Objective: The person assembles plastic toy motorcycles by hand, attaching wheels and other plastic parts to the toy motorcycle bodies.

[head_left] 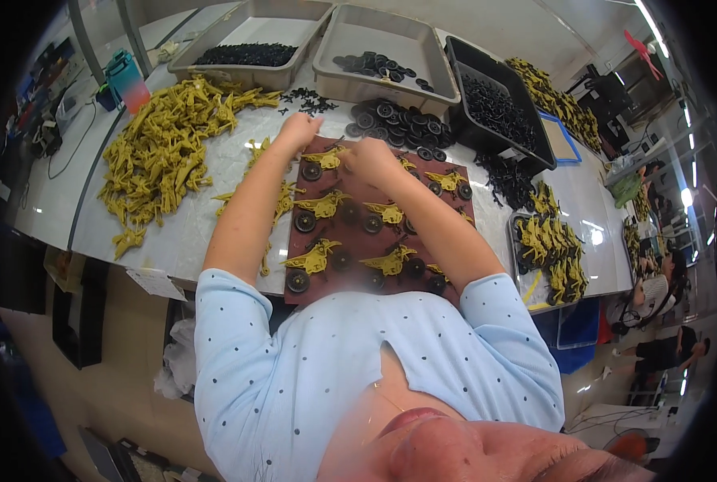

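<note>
A reddish-brown board (338,289) lies in front of me with rows of yellow toy motorcycle bodies (316,259) and black wheels (298,280) on it. Over its far edge my right hand (372,163) is closed beside a yellow motorcycle body (323,161); what its fingers hold is hidden. Just past the board's far left corner, my left hand (300,131) has its fingers pinched together next to a scatter of small black parts (308,102). Anything between those fingertips is too small to make out. A heap of black wheels (398,124) sits beyond my right hand.
A large pile of yellow bodies (161,149) covers the table's left. Grey bins (382,83) and a black bin (499,140) line the back. At right stands a tray of yellow toys (547,249). A bottle (127,80) stands far left. People (680,345) are farther right.
</note>
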A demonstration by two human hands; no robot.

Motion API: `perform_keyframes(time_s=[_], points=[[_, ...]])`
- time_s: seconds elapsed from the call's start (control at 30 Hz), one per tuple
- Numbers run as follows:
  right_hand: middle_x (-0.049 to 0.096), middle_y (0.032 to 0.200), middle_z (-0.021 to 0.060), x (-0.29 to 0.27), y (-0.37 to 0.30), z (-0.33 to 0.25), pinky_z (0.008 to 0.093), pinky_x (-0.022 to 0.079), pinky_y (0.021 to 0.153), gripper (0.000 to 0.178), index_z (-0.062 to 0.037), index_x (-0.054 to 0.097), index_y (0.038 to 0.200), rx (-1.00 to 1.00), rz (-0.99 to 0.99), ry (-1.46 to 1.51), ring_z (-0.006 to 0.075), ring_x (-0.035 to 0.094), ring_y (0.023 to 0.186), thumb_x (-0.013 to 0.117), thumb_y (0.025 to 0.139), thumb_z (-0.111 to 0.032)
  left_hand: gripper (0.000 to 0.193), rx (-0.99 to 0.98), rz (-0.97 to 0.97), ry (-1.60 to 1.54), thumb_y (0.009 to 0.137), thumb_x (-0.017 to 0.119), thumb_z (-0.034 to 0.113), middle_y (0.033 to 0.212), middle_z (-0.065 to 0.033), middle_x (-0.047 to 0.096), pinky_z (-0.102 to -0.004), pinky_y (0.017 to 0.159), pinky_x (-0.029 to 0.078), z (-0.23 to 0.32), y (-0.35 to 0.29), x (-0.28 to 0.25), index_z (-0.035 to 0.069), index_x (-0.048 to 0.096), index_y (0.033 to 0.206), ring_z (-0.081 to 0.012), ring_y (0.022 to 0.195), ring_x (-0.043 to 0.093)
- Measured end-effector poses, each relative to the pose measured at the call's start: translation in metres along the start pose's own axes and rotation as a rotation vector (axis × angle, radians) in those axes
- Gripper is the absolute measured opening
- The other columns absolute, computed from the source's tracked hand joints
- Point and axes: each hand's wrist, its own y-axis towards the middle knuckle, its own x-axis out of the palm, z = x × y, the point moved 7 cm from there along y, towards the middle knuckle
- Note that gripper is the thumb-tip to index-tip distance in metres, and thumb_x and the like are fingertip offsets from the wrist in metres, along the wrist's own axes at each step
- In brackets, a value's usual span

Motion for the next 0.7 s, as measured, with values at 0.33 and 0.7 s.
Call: perform_keyframes(time_s=[0.33, 0.7], points=[[0.065, 0.082, 0.0211, -0.047, -0.122, 0.021, 0.0402, 0.049, 0.071, 0.024, 0.0015, 0.068, 0.09, 0.156, 0.0, 0.38, 0.0357, 0.063, 0.078, 0.061, 0.086, -0.021, 0.031, -0.039, 0.201, -0.355, 0.083, 0.049, 0.009, 0.098, -0.0103, 0.06, -0.0319, 0.072, 0.046, -0.02, 0.064, -0.054, -0.003, 0.055, 0.112, -0.0214, 0.079, 0.056], [0.067, 0.088, 0.0161, -0.05, -0.18, 0.059, 0.0342, 0.049, 0.073, 0.022, 0.0035, 0.066, 0.093, 0.257, 0.07, 0.549, 0.0276, 0.064, 0.08, 0.06, 0.085, -0.016, 0.047, -0.078, -0.106, 0.581, 0.076, 0.07, 0.028, 0.114, -0.0096, 0.063, -0.0422, 0.081, 0.05, -0.045, -0.025, -0.07, 0.014, 0.06, 0.12, -0.0257, 0.102, 0.06]])
